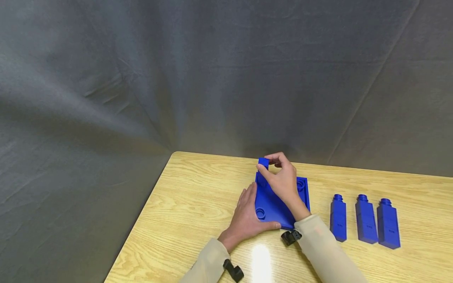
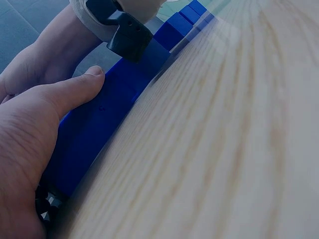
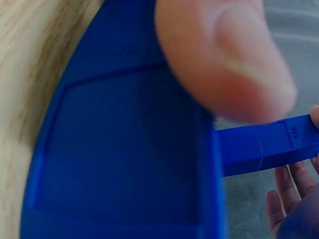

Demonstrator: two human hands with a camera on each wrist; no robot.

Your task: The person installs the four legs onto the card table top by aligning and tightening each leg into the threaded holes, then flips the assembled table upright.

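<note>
My right grip (image 1: 284, 181) pinches blue post (image 1: 263, 161) near its top, post upright at far left corner of blue base (image 1: 273, 206); cannot tell if seated. My left grip (image 1: 246, 221), fingers straight, spans base's near left corner. Three more posts (image 1: 366, 223) lie rightward on tabletop (image 1: 198, 188).

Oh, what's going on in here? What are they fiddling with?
A person's right hand is holding a blue square post upright at the far-left corner of a blue square panel. The left hand steadies that panel at its near-left corner on the wooden table. Three loose blue posts lie to the right, their narrow necks pointing away from the person. Whether the held post is firmly seated, I can't tell.
</note>
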